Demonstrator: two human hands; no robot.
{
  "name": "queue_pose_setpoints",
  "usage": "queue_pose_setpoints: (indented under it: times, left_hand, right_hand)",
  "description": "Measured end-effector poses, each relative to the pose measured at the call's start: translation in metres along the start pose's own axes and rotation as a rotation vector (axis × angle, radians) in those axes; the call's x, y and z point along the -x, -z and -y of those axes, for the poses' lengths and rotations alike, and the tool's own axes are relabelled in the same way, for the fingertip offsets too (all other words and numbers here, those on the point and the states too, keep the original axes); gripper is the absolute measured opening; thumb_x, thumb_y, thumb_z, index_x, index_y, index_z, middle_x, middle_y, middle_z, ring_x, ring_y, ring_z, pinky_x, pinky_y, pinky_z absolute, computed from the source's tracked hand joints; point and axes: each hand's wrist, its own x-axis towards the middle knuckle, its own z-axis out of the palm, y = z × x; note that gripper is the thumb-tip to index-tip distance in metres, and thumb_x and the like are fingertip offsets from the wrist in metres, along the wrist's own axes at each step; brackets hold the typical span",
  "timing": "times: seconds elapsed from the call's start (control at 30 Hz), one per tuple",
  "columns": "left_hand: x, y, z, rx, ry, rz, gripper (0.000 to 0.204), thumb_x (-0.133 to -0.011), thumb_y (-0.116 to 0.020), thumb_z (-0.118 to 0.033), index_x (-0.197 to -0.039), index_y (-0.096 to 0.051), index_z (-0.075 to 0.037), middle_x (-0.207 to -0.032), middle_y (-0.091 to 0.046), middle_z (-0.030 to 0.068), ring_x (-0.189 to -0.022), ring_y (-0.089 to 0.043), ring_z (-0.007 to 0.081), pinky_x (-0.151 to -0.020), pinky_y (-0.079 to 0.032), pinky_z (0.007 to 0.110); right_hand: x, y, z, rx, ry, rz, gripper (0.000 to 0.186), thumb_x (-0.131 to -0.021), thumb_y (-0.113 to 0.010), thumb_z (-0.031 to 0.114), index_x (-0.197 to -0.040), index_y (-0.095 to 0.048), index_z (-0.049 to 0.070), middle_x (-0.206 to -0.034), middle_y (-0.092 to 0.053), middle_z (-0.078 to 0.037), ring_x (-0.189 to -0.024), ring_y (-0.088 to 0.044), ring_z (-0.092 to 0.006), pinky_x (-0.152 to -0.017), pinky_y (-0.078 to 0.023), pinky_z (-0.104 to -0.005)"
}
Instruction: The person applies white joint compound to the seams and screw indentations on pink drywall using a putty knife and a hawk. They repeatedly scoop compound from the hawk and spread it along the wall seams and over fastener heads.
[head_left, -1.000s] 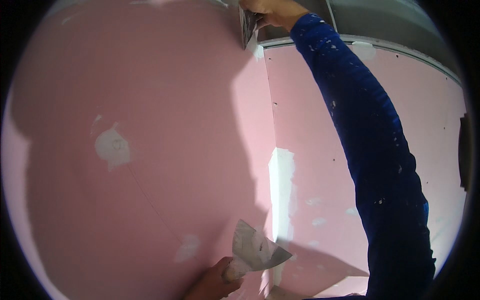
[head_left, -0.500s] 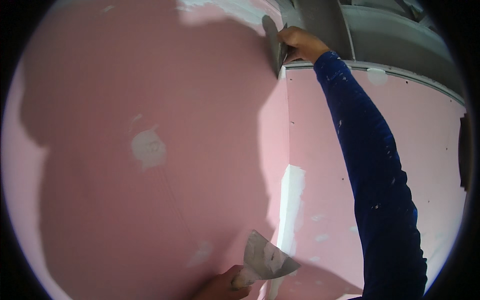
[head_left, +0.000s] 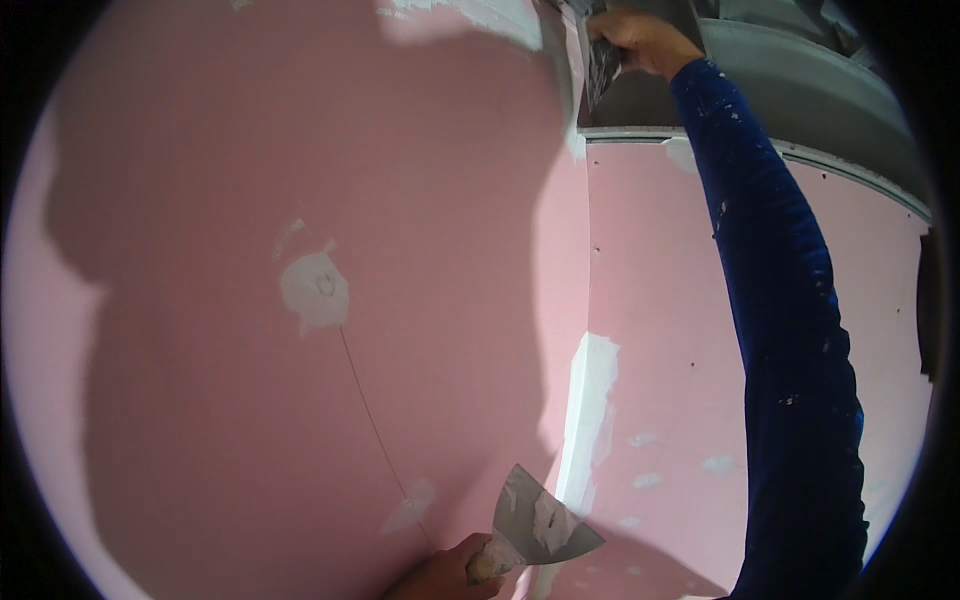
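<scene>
My left fingers (head_left: 478, 545) are closed around a scraper (head_left: 540, 515), held low in front of the white strip (head_left: 588, 400) in the corner. My right fingers (head_left: 612, 28) grip a second scraper (head_left: 604, 72), high beside the pink wall's (head_left: 220, 400) edge; I can't tell whether it touches.

Up top, the right hand (head_left: 648, 42) hides part of its trowel (head_left: 603, 72), and whether that touches the corner (head_left: 588, 235), I can't tell! The sleeve (head_left: 795, 330) blocks a strip of wall (head_left: 665, 290) and runs off below, where the left hand (head_left: 450, 574), covering part of its knife (head_left: 545, 525), is clipped too. Dark shape (head_left: 927, 305), right rim: unreadable.
</scene>
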Motion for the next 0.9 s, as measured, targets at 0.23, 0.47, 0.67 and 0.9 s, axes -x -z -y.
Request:
queue_pose_setpoints:
  times: [0.23,0.47,0.67,0.9]
  left_hand:
    - [-0.003,0.001,0.001,0.012,0.041,0.024,0.05,-0.091,-0.068,-0.026,-0.138,-0.056,-0.013,-0.09,-0.072,0.0096,-0.073,-0.07,0.0207,-0.066,-0.058,0.038]
    - [-0.007,0.002,0.007,-0.12,0.001,-0.011,0.049,-0.092,-0.068,-0.029,-0.137,-0.056,-0.013,-0.089,-0.073,0.0113,-0.073,-0.071,0.0237,-0.068,-0.058,0.041]
    - [0.001,0.003,-0.008,-0.315,0.013,-0.053,0.049,-0.093,-0.067,-0.031,-0.137,-0.056,-0.014,-0.088,-0.073,0.0119,-0.072,-0.071,0.0253,-0.068,-0.058,0.042]
    - [-0.004,0.003,-0.002,-0.083,0.058,0.041,0.048,-0.092,-0.066,-0.029,-0.136,-0.056,-0.013,-0.088,-0.072,0.0096,-0.071,-0.069,0.0233,-0.066,-0.057,0.04]
  right_hand:
    - [-0.003,-0.051,0.026,-0.177,-0.082,0.001,0.063,-0.083,-0.085,0.025,-0.132,-0.06,-0.004,-0.125,-0.067,-0.019,-0.116,-0.068,-0.0354,-0.099,-0.059,-0.0442]
    - [-0.012,-0.046,0.088,-0.433,-0.166,-0.026,0.031,-0.099,-0.065,0.03,-0.109,-0.066,0.0,-0.102,-0.067,-0.01,-0.089,-0.069,-0.0234,-0.079,-0.058,-0.0425]
    - [0.002,0.007,0.045,-0.477,-0.16,0.013,0.036,-0.103,-0.058,0.025,-0.127,-0.063,-0.002,-0.108,-0.069,-0.01,-0.092,-0.068,-0.0229,-0.085,-0.059,-0.0417]
    - [0.008,-0.043,0.036,-0.592,-0.47,-0.128,0.049,-0.095,-0.068,0.031,-0.13,-0.061,-0.004,-0.124,-0.068,-0.023,-0.107,-0.073,-0.0313,-0.097,-0.062,-0.0486]
